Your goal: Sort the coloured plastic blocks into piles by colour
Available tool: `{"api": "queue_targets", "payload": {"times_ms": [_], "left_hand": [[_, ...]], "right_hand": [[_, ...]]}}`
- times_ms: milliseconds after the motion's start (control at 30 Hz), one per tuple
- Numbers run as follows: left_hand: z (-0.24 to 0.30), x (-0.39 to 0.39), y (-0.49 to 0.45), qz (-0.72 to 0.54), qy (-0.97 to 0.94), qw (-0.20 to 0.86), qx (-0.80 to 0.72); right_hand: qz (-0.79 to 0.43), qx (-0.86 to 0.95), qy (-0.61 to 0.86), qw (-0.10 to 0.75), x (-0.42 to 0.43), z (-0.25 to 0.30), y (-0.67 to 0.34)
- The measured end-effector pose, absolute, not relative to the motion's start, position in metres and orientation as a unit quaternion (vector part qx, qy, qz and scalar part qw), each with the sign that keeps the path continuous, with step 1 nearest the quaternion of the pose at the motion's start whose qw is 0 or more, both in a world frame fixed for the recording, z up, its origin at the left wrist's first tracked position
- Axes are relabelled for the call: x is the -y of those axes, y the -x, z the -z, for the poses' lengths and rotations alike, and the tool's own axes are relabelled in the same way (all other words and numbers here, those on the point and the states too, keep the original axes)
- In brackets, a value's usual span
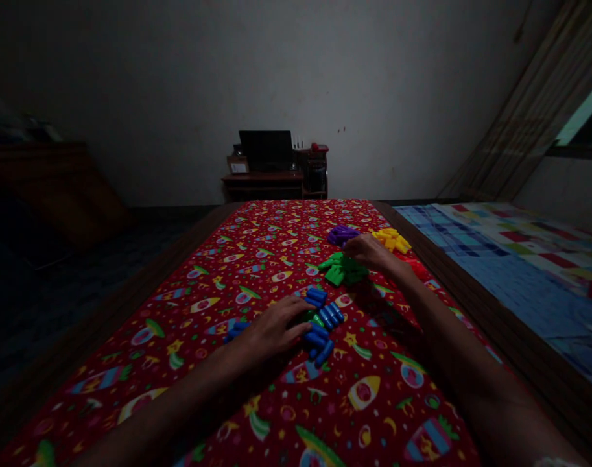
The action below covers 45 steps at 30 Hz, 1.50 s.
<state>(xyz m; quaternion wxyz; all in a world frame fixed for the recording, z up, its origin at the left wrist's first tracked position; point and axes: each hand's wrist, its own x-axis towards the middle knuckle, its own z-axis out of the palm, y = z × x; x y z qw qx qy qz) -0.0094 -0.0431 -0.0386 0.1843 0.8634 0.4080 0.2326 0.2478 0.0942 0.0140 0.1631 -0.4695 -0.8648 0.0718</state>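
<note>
My left hand (pixel 281 322) rests on the cloth with thumb and fingertips closed round a green plastic building piece (pixel 318 320). Several blue plastic building pieces (pixel 331 315) lie about that green piece, and more blue ones (pixel 236 331) show behind my left hand. Farther off, my right hand (pixel 366 250) hangs over a pile of green plastic pieces (pixel 343 269), its fingers bent down and drawn together. Whatever its fingertips hold is hidden. Just beyond it is a purple pile (pixel 342 234). Yellow pieces (pixel 391 240) and red pieces (pixel 416 268) lie to its right.
A red cloth with rocket prints (pixel 257 279) covers the long table, whose brown edge (pixel 451 285) shows on the right. Patterned bedding (pixel 509 259) lies beyond that edge. A desk with a dark monitor (pixel 266 150) stands against the far wall.
</note>
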Motion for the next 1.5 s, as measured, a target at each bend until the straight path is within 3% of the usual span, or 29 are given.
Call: {"api": "queue_targets", "payload": {"times_ms": [233,533,667,833,1033,1300,1500], "left_hand": [[0.041,0.042,0.014,-0.194,-0.872,0.2,-0.402],[0.046,0.03,0.018,-0.237,-0.848,0.123,-0.457],[0.041,0.023,0.028,-0.285,-0.847,0.085,-0.442],[0.021,0.026,0.029,-0.334,-0.834,0.061,-0.436],[0.006,0.023,0.032,-0.376,-0.796,0.038,-0.473],[0.011,0.019,0.038,-0.352,-0.808,0.027,-0.473],[0.015,0.012,0.044,-0.343,-0.811,0.027,-0.473]], "right_hand": [[-0.049,0.857,0.448,0.248,-0.081,-0.018,-0.233],[-0.139,0.958,0.242,0.071,-0.026,-0.031,-0.183],[-0.094,0.955,0.262,0.1,-0.017,-0.019,-0.17],[-0.121,0.937,0.279,0.171,-0.03,-0.026,-0.181],[-0.071,0.846,0.468,0.246,-0.077,-0.027,-0.226],[0.01,0.806,0.573,0.15,-0.091,-0.002,-0.237],[0.038,0.799,0.563,0.205,-0.088,-0.015,-0.234]]}}
